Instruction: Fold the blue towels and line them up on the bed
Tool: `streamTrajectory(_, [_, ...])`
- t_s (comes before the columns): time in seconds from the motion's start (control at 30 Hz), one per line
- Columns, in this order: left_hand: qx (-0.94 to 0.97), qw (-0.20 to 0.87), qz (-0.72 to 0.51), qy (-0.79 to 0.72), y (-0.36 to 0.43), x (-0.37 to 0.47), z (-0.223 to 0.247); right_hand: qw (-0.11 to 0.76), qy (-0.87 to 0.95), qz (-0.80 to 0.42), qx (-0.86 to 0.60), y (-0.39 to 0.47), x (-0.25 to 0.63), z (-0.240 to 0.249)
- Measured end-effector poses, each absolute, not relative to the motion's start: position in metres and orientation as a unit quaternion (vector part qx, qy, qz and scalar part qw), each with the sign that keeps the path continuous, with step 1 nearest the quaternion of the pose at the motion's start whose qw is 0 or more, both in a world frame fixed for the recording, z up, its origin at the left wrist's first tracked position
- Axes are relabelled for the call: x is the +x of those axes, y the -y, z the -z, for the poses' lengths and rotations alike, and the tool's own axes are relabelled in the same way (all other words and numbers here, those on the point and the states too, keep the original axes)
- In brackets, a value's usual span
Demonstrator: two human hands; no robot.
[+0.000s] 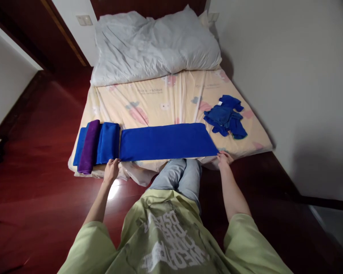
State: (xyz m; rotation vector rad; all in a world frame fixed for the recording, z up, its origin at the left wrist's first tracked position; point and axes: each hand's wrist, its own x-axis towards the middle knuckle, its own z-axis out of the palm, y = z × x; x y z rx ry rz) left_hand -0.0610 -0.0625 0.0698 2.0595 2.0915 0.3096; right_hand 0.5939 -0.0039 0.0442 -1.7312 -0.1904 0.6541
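Observation:
A long blue cloth (168, 141) lies flat across the near edge of the bed. My left hand (112, 169) pinches its near left corner, and my right hand (224, 158) pinches its near right corner. Just left of the cloth, folded blue cloths (108, 142) lie side by side, with a rolled or folded purple cloth (89, 147) resting among them. To the right, beyond the cloth's far right corner, sits a loose crumpled heap of blue cloths (225, 117).
The bed (148, 104) has a pale yellow printed sheet. A white quilt or large pillow (157, 47) lies at its head. A white wall (288, 87) stands on the right, and dark red flooring (40, 152) extends to the left.

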Motion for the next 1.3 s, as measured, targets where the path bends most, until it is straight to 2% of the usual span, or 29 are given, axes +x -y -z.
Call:
streamTrajectory(0.23, [0.782,0.074,-0.02,-0.619,0.073,-0.06,-0.064,0.539,0.071,-0.256,-0.799,0.01,0.6,-0.034])
streamTrajectory(0.43, [0.801,0.049,-0.013,-0.597,0.067,-0.051,-0.068,0.5,0.149,-0.209,-0.827,0.013,0.594,-0.04])
streamTrajectory(0.53, [0.791,0.057,-0.044,-0.607,0.046,-0.033,-0.073,0.457,0.227,-0.177,-0.842,0.006,0.591,-0.048])
streamTrajectory(0.67, [0.775,0.087,-0.122,-0.614,-0.003,0.01,-0.069,0.355,0.442,-0.123,-0.814,-0.019,0.576,-0.053])
streamTrajectory(0.83, [0.726,0.121,-0.198,-0.647,-0.053,0.076,-0.043,0.305,0.572,-0.14,-0.748,-0.065,0.56,-0.044])
streamTrajectory(1.03, [0.689,0.101,-0.216,-0.685,-0.056,0.103,-0.013,0.269,0.52,-0.206,-0.784,-0.137,0.574,-0.027])
streamTrajectory(1.17, [0.694,0.101,-0.213,-0.68,-0.057,0.1,-0.011,0.259,0.458,-0.168,-0.833,-0.189,0.588,-0.022])
streamTrajectory(1.3, [0.691,0.112,-0.209,-0.683,-0.059,0.101,-0.014,0.284,0.443,-0.146,-0.838,-0.222,0.591,-0.016])
